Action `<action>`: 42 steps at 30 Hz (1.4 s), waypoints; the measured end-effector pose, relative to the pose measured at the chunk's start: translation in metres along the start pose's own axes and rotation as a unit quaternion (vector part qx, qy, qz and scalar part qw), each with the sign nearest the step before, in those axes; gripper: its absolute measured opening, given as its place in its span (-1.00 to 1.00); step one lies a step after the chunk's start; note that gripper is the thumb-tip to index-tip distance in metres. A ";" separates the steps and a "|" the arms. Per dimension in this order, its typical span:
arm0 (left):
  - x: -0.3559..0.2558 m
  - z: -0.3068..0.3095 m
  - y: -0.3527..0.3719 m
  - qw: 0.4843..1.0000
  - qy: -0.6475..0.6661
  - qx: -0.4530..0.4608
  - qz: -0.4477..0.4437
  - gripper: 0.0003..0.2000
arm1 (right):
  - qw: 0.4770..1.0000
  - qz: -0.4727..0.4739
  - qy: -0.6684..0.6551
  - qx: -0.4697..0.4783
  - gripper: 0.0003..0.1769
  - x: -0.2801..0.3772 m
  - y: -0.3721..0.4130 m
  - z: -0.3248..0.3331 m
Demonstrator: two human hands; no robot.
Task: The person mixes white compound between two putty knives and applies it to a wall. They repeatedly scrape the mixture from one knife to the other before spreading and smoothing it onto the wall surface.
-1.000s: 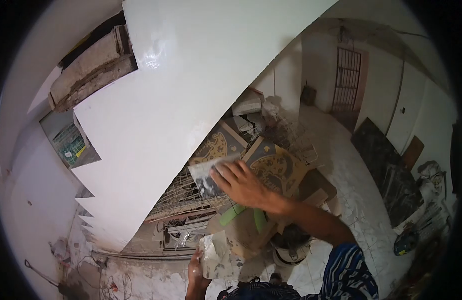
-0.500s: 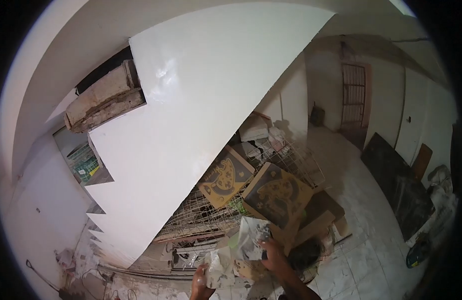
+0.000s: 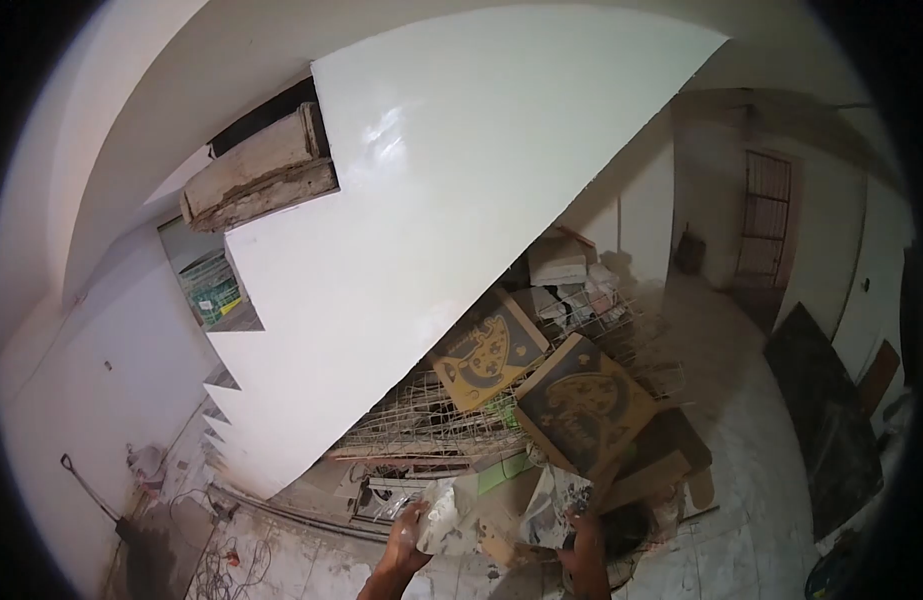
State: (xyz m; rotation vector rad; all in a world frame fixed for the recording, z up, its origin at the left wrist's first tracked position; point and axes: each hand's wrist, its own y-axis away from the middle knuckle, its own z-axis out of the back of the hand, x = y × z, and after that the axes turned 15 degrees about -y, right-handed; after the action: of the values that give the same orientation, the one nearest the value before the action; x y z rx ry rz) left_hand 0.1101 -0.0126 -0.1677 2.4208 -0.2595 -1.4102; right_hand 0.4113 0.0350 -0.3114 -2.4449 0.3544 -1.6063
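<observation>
My left hand (image 3: 406, 535) is closed at the left edge of a crumpled, whitish, see-through plastic bag (image 3: 443, 518). My right hand (image 3: 584, 540) grips the lower right edge of a white and dark printed wrapper (image 3: 556, 505). Between the two hands shows a torn, spotted brown piece of cardboard (image 3: 496, 535). Just beyond them lies a light green piece (image 3: 505, 472). Farther off, two flat pizza boxes (image 3: 586, 405) with dark printed lids rest on a pile of wire mesh (image 3: 421, 415).
A white stair side wall (image 3: 481, 200) slants over the pile. Opened brown cardboard (image 3: 656, 475) lies at my right. Dark panels (image 3: 826, 430) lean along the right wall. On the floor at left are tangled cables (image 3: 226, 570) and a long-handled shovel (image 3: 91, 490).
The view has turned left, so the surroundings sit farther right. My right hand has come lower with the wrapper, now about level with my left hand. Both keep their hold.
</observation>
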 end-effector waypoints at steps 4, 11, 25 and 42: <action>0.001 -0.007 0.007 1.000 0.015 -0.002 -0.004 -0.60 | 0.976 0.095 0.187 0.063 -0.56 0.019 0.013 0.001; 0.010 0.003 -0.003 0.995 0.096 0.036 0.009 -0.58 | 0.943 0.133 0.276 0.128 -0.44 0.063 0.013 0.006; 0.006 -0.007 0.005 0.998 0.039 0.003 -0.041 -0.59 | 0.939 0.118 0.286 0.153 -0.29 0.094 0.011 -0.012; -0.049 -0.033 0.006 0.992 0.093 0.052 -0.073 -0.67 | 0.975 0.102 0.138 0.140 -0.78 0.234 -0.065 -0.126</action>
State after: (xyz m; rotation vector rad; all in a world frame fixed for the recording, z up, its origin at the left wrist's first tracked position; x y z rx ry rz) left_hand 0.1147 0.0040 -0.1106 2.6829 -0.1160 -1.2447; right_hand 0.3907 0.0218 -0.0393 -1.9195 0.3781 -1.7691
